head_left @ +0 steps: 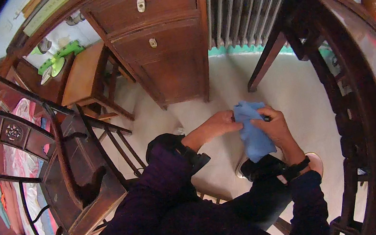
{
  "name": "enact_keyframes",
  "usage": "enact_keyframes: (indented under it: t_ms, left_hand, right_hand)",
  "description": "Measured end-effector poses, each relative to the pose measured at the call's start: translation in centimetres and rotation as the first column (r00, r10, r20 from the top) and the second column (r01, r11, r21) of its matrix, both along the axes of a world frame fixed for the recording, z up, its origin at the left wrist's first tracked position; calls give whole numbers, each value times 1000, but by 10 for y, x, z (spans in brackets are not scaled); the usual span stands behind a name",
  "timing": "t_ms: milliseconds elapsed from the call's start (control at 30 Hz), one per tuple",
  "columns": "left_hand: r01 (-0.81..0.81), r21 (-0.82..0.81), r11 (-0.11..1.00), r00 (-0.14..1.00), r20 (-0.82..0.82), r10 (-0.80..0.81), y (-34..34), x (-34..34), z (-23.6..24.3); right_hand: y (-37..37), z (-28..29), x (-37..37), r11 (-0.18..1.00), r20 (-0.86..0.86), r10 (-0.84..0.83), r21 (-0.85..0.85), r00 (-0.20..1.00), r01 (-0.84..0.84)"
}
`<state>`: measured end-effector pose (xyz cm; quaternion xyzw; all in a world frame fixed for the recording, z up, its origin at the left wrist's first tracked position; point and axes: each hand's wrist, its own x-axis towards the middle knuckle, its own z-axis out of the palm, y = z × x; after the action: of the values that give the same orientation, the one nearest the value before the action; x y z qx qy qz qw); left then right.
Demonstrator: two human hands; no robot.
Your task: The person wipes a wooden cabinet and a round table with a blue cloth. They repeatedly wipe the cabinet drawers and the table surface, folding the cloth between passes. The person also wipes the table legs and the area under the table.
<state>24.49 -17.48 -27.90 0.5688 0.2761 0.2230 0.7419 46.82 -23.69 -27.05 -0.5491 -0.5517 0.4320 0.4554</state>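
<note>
A light blue cloth (257,140) hangs between my two hands, above the floor in front of my knees. My left hand (218,125) pinches its upper left edge, fingers closed. On the other side my right hand (276,127) is closed on the cloth, with its fingers bent round the fold. A small dark thing (266,117) shows at my right fingertips; its kind cannot be made out. The lower part of the cloth drapes down beside my right wrist, over my dark-trousered leg.
A dark carved wooden chair (66,165) stands at the left, near a brown stool (87,79). Ahead are a drawer cabinet (157,39) and a radiator (244,7). Dark wooden furniture (342,109) lines the right side. A green lamp (56,65) sits far left.
</note>
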Motion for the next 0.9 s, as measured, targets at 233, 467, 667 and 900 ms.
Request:
enact_keyframes:
  t_ms: [233,467,667,900]
  left_hand:
    - [-17,-62,998,994,105,24,-42,-24,8]
    - [-167,-14,986,984,62,168,-50,-39,-7]
    - [-339,190,922,933,-57,355,-47,-38,-29]
    - [-155,202,967,982,-75,173,-73,-30,-33]
  right_hand:
    - [-33,-1,-27,995,133,-19,98,991,6]
    - [-44,-6,-48,976,104,-117,196,988,95]
    - [-58,-4,-59,988,-7,-116,-108,993,115]
    - [-60,-23,-69,984,-112,-176,6,978,178]
